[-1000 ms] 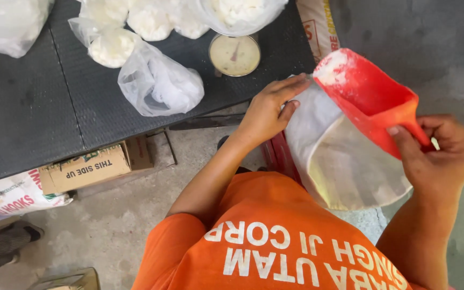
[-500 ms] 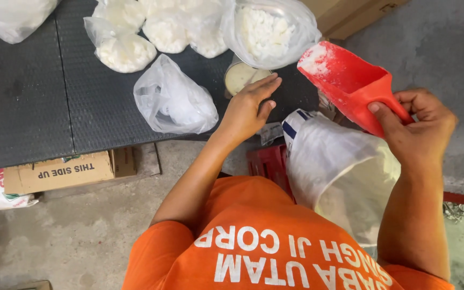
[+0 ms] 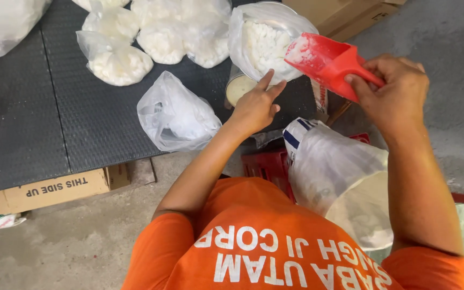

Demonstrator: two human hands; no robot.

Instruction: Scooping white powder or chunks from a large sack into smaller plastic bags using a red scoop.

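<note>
While my right hand [image 3: 390,94] grips the red scoop [image 3: 326,60] at the filled bag [image 3: 264,45] near the table's [image 3: 22,129] front edge, my left hand [image 3: 256,107], fingers loosely spread and holding nothing, touches the bag's underside.

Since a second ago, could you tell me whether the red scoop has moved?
Yes. The red scoop in the right hand has moved away from the open sack, up to the clear bag on the scale.
</note>
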